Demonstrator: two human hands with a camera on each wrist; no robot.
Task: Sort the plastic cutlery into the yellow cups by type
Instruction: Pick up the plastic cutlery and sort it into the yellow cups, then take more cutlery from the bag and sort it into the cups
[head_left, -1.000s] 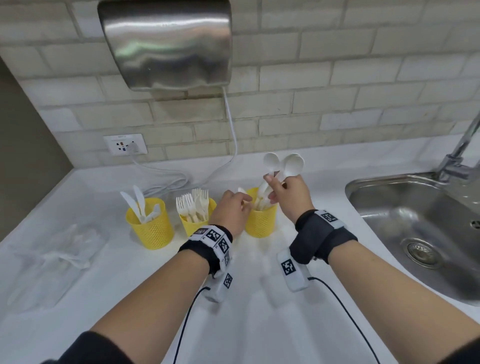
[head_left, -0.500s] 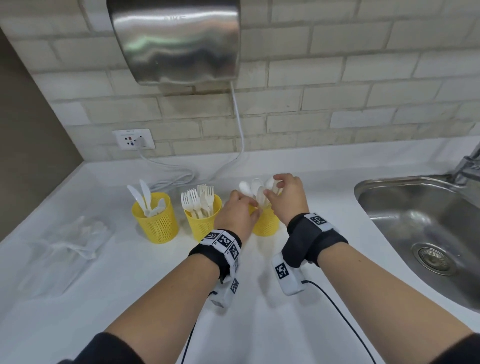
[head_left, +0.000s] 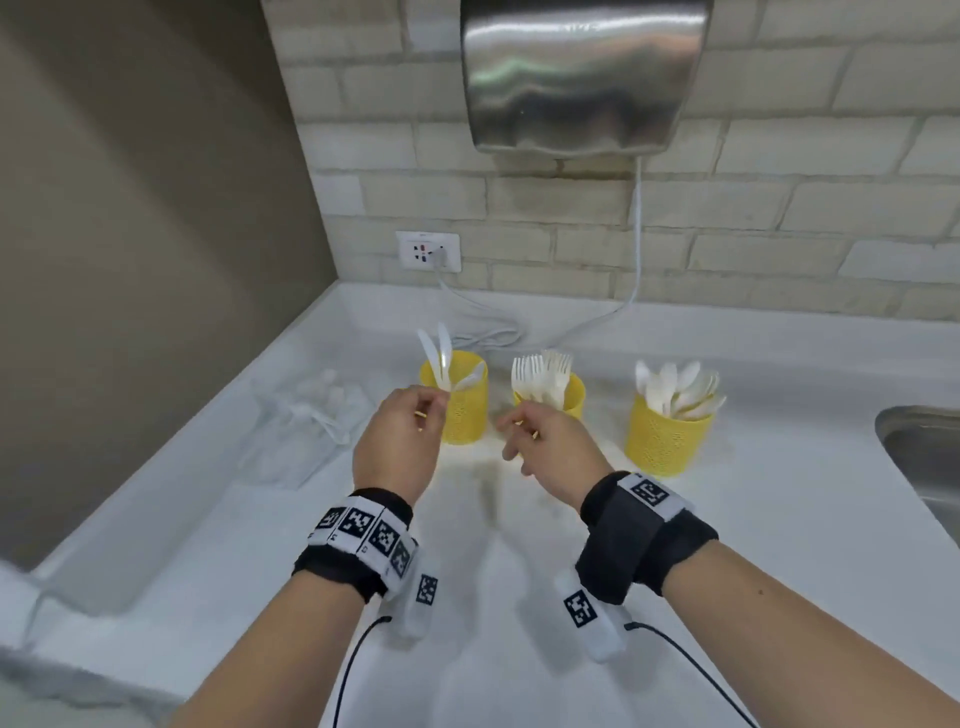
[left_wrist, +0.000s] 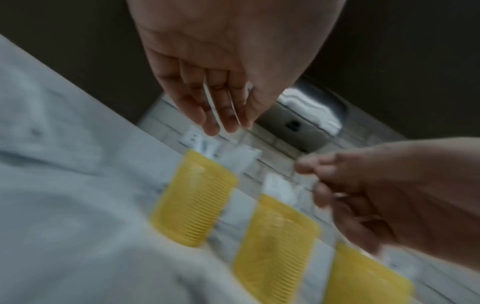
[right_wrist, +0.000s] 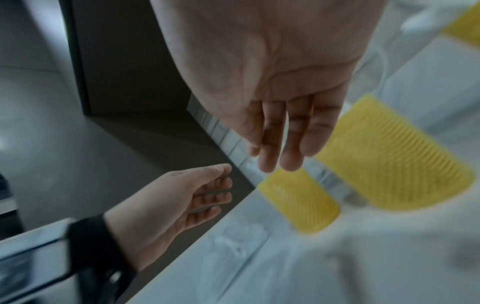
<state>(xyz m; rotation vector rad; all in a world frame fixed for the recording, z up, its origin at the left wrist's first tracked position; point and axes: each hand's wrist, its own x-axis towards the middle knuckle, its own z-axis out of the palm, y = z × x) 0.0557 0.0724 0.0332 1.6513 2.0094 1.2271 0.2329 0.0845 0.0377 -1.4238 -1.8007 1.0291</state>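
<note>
Both forearms are bare from the wrists back to dark sleeve cuffs at the lower edge of the head view. The left hand (head_left: 397, 447) wears a black fabric wristband (head_left: 358, 551) with a white strip of square black-and-white coded markers across its top. The right hand (head_left: 553, 447) wears a wider black fabric wristband (head_left: 644, 535) with one such marker on a white patch. Under each wristband hangs a small white block bearing another marker, and a thin black cable runs from each block back along the arm.
</note>
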